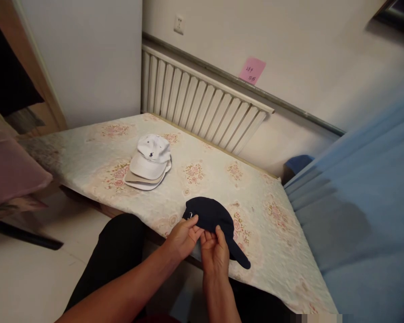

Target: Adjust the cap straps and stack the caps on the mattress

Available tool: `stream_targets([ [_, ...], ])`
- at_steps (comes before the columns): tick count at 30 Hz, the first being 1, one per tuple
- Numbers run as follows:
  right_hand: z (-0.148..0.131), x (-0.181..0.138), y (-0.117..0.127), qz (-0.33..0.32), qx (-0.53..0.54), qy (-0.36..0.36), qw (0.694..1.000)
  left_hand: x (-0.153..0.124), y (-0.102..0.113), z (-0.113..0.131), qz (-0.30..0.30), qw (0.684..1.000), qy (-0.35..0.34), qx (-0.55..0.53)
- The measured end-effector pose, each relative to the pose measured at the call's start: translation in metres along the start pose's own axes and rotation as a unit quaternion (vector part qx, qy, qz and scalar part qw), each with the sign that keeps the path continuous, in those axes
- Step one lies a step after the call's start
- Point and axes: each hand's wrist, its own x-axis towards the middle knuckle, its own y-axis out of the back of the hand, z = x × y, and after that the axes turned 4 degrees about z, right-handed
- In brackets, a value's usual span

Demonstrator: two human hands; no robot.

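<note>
A dark navy baseball cap (210, 213) is held at the near edge of the bed, its brim pointing to the lower right. My left hand (184, 235) pinches the cap's lower rim near the back strap, thumb on the outside. Close beside it, my right hand (214, 251) grips the same rim nearer the brim, thumb on the outer fabric and fingers curled underneath. Farther left on the bed lies a stack of caps, with a white cap (151, 157) bearing a small dark emblem on top and a beige brim (141, 179) showing below it.
The bed's flowered cover (215, 179) spreads out ahead. A white radiator (202, 98) runs along the wall under a pipe, near a pink note (252, 70). A blue curtain (366, 202) hangs on the right. Pink cloth (13, 170) is at the left.
</note>
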Motion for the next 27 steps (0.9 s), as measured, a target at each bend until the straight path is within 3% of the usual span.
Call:
stream_targets([
  [4, 0.01, -0.002, 0.002, 0.011, -0.025, -0.008, 1.0, -0.003, -0.001, -0.011, -0.026, 1.0, 0.007, -0.003],
  [8, 0.019, -0.005, 0.005, 0.033, -0.068, -0.04, 0.996, -0.004, 0.001, -0.022, -0.005, 1.0, 0.03, 0.008],
  [13, 0.014, -0.002, 0.006, -0.024, -0.075, -0.023, 0.997, -0.001, 0.004, -0.015, 0.005, 1.0, 0.018, 0.013],
  [19, 0.005, 0.0, 0.003, -0.001, -0.046, 0.015, 0.999, -0.002, 0.003, -0.003, -0.017, 1.0, -0.009, 0.005],
  [27, 0.015, -0.007, 0.004, -0.009, -0.039, -0.008, 0.999, 0.0, 0.006, -0.017, -0.015, 1.0, 0.024, -0.013],
])
